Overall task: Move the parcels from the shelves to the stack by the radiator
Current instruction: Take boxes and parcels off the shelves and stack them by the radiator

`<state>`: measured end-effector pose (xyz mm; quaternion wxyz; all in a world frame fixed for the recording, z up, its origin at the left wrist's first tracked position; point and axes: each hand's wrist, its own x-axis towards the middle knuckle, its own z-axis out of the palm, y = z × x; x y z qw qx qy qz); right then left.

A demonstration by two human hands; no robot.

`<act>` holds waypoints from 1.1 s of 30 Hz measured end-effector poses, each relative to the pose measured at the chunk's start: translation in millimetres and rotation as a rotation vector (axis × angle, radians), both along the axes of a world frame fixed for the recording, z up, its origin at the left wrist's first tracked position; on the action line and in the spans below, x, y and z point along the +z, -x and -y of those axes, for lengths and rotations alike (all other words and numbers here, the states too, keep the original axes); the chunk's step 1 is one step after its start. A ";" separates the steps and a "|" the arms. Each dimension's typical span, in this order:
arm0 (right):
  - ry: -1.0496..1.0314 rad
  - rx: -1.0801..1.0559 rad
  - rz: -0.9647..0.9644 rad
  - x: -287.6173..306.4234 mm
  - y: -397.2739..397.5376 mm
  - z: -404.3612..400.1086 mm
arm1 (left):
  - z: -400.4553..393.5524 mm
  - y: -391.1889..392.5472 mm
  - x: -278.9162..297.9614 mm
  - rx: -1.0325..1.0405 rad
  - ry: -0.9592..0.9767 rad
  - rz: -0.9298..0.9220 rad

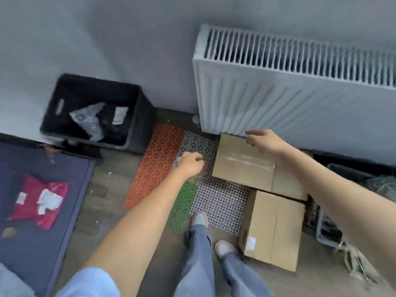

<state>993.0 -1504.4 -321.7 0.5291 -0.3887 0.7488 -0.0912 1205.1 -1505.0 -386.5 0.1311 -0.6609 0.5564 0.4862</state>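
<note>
A taped cardboard parcel [240,166] lies at the foot of the white radiator [278,91], on top of a flatter cardboard piece [287,186]. A second cardboard parcel [272,230] with a white label lies in front of it, by my feet. My right hand [264,141] reaches over the far right corner of the taped parcel, fingers stretched out and touching its edge without a clear grip. My left hand [190,165] hovers just left of that parcel above the mesh mats, fingers curled with nothing in them.
Orange, green and white perforated mats [220,202] cover the floor under the parcels. A black crate [137,116] with bagged items stands by the wall at left. A red mail bag [36,200] lies on a dark rug [70,189]. Clutter and a dark tray [327,230] sit at right.
</note>
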 end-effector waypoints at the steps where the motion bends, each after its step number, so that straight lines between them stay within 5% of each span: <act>1: 0.054 0.071 0.010 36.3 -11.5 9.2 | 5.0 -18.6 36.5 0.001 0.022 0.025; 7: 0.305 0.379 0.107 235.8 -90.7 16.7 | -3.7 -122.8 247.5 0.257 0.326 0.060; 11: 0.469 0.388 0.265 317.8 -142.5 -20.6 | -66.8 -165.3 352.6 0.515 0.512 -0.048; 15: 0.389 0.666 0.321 372.3 -210.2 -58.5 | -137.3 -208.9 417.0 0.610 0.451 -0.047; 23: 0.647 0.966 0.471 510.3 -383.4 -116.6 | -265.9 -340.8 546.7 0.817 0.730 0.034; 33: 0.685 1.312 0.583 573.5 -609.2 -253.0 | -449.7 -509.3 647.5 1.026 1.014 0.281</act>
